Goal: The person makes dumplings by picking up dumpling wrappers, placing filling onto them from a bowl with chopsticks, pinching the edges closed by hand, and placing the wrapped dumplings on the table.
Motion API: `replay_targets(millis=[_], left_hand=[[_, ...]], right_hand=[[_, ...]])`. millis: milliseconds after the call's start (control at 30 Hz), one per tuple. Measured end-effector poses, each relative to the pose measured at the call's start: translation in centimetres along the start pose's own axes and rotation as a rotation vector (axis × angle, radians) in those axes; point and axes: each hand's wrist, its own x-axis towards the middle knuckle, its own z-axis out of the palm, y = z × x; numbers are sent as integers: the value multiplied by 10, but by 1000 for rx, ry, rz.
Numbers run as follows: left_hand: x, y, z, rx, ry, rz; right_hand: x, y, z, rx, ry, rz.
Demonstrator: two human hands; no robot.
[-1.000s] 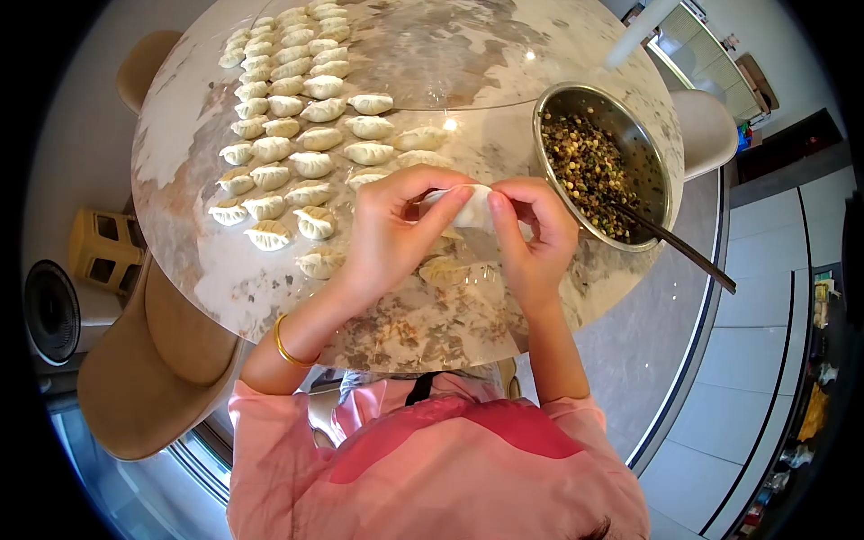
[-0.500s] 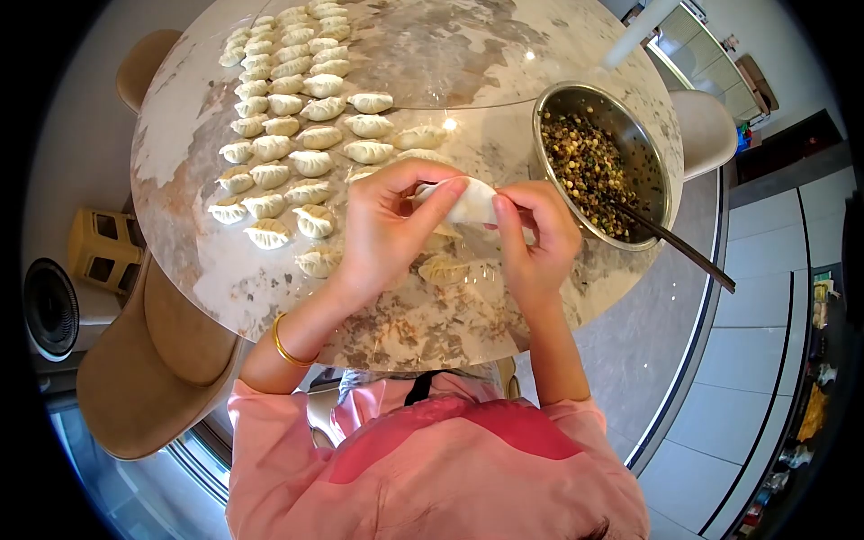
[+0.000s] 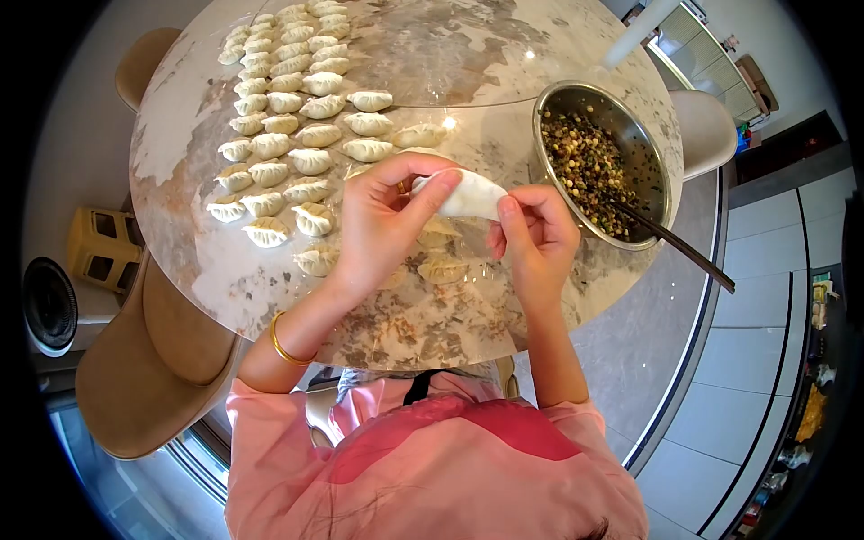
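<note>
Between my two hands, above the table, is a white dumpling (image 3: 472, 194) folded into a half-moon. My left hand (image 3: 396, 207) grips its left end, thumb on the near side. The thumb and fingertips of my right hand (image 3: 538, 227) pinch its right corner. Beyond and to the left of my hands, pleated dumplings (image 3: 310, 162) lie in long rows. A few more, like the flatter dumpling (image 3: 443, 270), rest close to my wrists and are partly covered by my hands. What lies inside the folded dough is hidden.
A steel bowl (image 3: 660, 148) of chopped filling (image 3: 589, 166) stands at the right of the round marble table (image 3: 261, 297). A dark utensil handle (image 3: 688, 255) sticks out over its near rim. Brown chairs (image 3: 148, 369) stand at the left, and a pale chair (image 3: 704, 135) at the right.
The dumpling's right end has tilted down slightly, and more of its surface shows. My right fingers have shifted along the edge to its corner. The bowl and the rows have stayed put.
</note>
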Motion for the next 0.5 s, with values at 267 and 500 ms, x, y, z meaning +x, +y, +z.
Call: replay_targets(millis=[267, 500], left_hand=[[0, 1, 0, -18, -2, -5], [-2, 0, 1, -17, -57, -7]], right_hand=[[-2, 1, 3, -146, 71, -124], [13, -7, 8, -278, 26, -243]])
